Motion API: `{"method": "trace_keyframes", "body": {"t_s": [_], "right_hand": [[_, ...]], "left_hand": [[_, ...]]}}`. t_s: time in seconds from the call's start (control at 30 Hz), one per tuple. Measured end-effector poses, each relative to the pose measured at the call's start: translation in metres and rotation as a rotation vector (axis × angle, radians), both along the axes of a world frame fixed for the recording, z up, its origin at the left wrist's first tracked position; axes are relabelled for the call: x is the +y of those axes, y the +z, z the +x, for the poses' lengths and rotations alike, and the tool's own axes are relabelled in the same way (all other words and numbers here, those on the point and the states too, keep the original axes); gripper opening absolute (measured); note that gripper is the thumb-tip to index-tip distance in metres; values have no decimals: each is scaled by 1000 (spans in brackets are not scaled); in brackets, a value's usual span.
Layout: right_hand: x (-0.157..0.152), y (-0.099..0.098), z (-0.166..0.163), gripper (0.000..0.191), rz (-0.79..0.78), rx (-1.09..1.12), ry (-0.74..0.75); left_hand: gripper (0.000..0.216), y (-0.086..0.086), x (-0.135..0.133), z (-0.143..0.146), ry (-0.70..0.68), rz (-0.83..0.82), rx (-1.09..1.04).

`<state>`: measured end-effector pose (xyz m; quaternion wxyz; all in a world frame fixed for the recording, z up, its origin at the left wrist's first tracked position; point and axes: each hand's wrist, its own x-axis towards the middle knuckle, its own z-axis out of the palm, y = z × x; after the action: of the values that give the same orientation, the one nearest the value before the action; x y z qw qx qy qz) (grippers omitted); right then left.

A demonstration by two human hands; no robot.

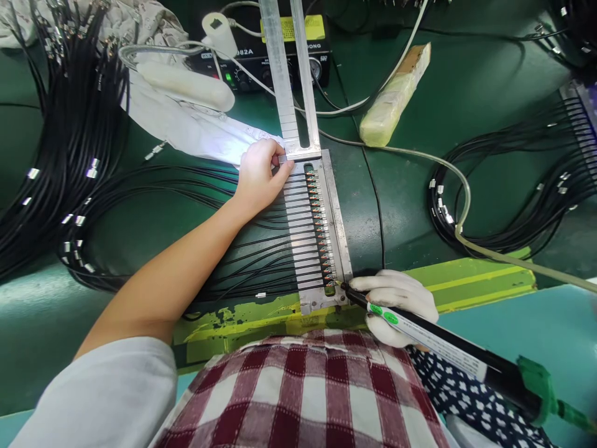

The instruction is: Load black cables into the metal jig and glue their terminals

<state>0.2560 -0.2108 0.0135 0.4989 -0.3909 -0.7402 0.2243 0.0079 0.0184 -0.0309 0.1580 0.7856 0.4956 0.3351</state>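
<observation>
A metal fixture (298,242) lies on the green work mat, with a row of thin black cables (261,283) laid across it. Their stripped ends and small metal terminals (321,227) line up in the fixture's slot. My bare left hand (262,174) is closed at the fixture's upper left edge, thumb on the metal; its fingertips are partly hidden. In a white glove, my right hand (396,305) grips a black dispensing syringe (433,339) with green stickers and a green rear fitting. The syringe's tip touches or nearly touches the lowest terminals in the slot.
Metal rails (282,81) rise behind the fixture. A black controller box (252,65) stands at the back, near a wrapped yellowish block (396,93). A large cable bundle (69,124) hangs at left; another cable coil (466,205) lies right. A pale hose (438,158) crosses the mat.
</observation>
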Motion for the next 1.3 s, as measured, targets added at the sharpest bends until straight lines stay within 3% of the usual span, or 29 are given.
{"method": "trace_keyframes", "body": {"t_s": [0.3,0.73,0.97,1.3], "right_hand": [[4,3,-1,27,4,-1,-4],[5,9,-3,23,29,-31,-32],[-5,13,0,10,58,-64,-48],[-18,1,0,18,-17,-58,-8]], "left_hand": [[22,2,-1,0,-2,-56,2],[26,0,0,1,-2,-9,0],[24,-1,1,0,0,-8,7],[22,-2,1,0,-2,-2,33]]}}
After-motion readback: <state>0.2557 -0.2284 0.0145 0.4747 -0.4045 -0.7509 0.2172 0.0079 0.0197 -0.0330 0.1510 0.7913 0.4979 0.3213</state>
